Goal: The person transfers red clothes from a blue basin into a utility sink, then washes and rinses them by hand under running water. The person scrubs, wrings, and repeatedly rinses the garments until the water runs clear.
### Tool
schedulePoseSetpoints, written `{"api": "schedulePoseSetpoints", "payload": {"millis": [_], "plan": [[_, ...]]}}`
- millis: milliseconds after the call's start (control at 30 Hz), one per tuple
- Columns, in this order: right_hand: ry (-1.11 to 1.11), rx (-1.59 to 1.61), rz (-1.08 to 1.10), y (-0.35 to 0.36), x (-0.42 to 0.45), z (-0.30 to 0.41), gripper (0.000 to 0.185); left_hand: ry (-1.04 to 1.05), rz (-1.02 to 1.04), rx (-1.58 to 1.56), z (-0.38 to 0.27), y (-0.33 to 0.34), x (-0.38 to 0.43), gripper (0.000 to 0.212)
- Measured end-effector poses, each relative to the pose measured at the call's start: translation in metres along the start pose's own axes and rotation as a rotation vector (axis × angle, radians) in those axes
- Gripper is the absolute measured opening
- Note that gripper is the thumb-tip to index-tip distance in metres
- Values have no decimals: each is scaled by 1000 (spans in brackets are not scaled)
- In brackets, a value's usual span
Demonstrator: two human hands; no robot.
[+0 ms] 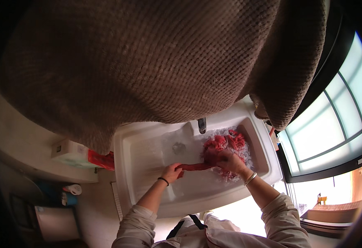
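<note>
Soapy water and a wet red cloth garment (213,145) fill the right part of a white sink (147,186). My left hand (171,173), with a dark bead bracelet at the wrist, grips one end of a stretched strip of the red cloth over the middle of the basin. At the other end of the strip, my right hand (230,161) is closed on the bunched cloth among the suds; its fingers are partly blurred. A silver bangle circles that wrist. Behind the cloth, a dark metal faucet (202,125) reaches over the basin's back edge.
A large brown knitted cloth (168,62) hangs across the top of the view and hides what lies behind. Left of the sink are a white box (71,153) and a red packet (102,159). A frosted window (326,124) is on the right.
</note>
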State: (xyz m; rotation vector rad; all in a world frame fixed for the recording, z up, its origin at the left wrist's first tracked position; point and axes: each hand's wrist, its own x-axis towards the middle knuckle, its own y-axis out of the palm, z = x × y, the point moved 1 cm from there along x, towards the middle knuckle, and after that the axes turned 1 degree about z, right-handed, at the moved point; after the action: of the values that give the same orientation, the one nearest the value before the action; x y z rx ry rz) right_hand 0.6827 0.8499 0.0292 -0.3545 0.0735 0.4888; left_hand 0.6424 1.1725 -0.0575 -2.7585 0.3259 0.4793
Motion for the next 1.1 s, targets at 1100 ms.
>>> {"api": "schedulePoseSetpoints", "payload": {"millis": [1100], "plan": [[155,1076,-181,123,33,-50,60,-36,217,-861,-80,0,13,35]]}}
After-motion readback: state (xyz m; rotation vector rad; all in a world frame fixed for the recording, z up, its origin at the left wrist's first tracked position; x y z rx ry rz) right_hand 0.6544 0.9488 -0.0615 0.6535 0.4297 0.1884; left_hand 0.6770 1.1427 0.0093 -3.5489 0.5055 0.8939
